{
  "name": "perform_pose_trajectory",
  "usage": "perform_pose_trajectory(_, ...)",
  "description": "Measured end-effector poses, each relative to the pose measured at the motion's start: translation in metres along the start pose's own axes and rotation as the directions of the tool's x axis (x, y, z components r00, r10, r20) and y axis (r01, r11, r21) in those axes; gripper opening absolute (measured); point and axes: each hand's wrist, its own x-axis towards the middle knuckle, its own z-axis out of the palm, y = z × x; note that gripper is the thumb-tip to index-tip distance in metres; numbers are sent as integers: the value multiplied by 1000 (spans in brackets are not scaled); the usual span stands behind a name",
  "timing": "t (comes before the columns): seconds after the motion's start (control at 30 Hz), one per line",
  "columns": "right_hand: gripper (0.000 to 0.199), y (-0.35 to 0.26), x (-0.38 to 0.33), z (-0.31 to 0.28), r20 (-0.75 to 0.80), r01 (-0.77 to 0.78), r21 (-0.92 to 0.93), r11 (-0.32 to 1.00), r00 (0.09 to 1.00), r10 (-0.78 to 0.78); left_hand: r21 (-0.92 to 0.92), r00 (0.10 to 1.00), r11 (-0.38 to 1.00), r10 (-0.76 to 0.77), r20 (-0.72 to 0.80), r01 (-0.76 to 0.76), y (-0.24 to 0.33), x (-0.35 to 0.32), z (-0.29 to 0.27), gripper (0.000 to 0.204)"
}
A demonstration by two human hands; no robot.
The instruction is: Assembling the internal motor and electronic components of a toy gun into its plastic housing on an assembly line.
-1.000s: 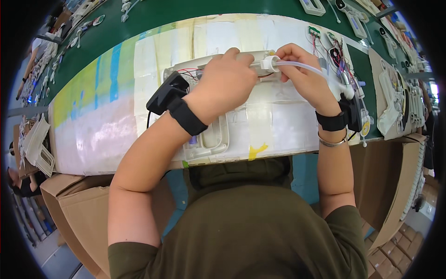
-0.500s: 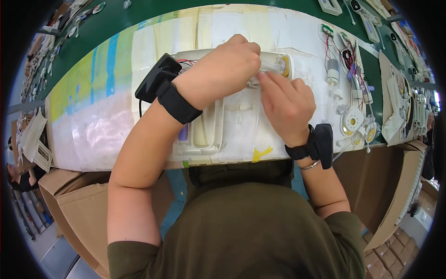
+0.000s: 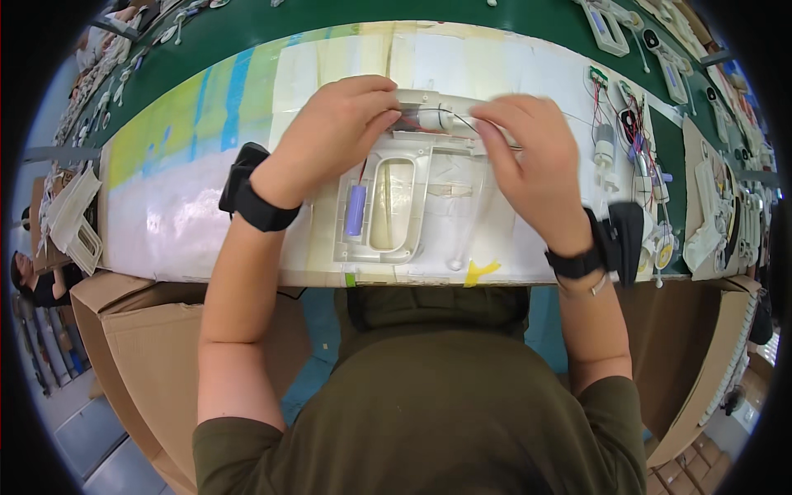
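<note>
A white plastic housing [image 3: 422,194] with a loop-shaped handle lies on the covered table before me. In its handle side sits a purple cylindrical battery [image 3: 355,210]. A motor with a white cylindrical part [image 3: 433,120] rests in the upper section, and a black wire [image 3: 459,115] arches over it. My left hand [image 3: 340,128] is at the upper left end, its thumb and fingers pressed together beside red wires; what they pinch is hidden. Near the upper right end, my right hand [image 3: 532,157], slightly blurred, has its fingertips drawn close to the thumb beside the black wire.
Motors with wires and small green boards [image 3: 604,140] lie at the right of the table. White housings [image 3: 606,29] stand at the far right on the green surface. Yellow tape [image 3: 481,273] marks the front edge. Cardboard boxes [image 3: 157,355] flank me below.
My left hand has drawn back left from over the housing, and my right hand has shifted right. The motor, the black wire and the purple battery now show more fully. The view has shifted slightly.
</note>
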Motion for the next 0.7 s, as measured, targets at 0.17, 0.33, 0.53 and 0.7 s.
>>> perform_pose_trajectory(0.17,14,14,17,26,317,-160,135,978,942,111,-180,999,983,44,16,-40,-5,-6,0,11)
perform_pose_trajectory(0.33,14,10,13,18,344,-310,200,930,910,230,-250,998,968,36,42,-25,-4,-7,2,7)
perform_pose_trajectory(0.53,12,14,7,10,433,-91,-52,995,895,104,145,994,985,104,-40,-97,2,2,11,5)
perform_pose_trajectory(0.7,13,19,6,7,436,-157,33,987,891,127,-177,997,981,74,-36,-79,-4,8,10,10)
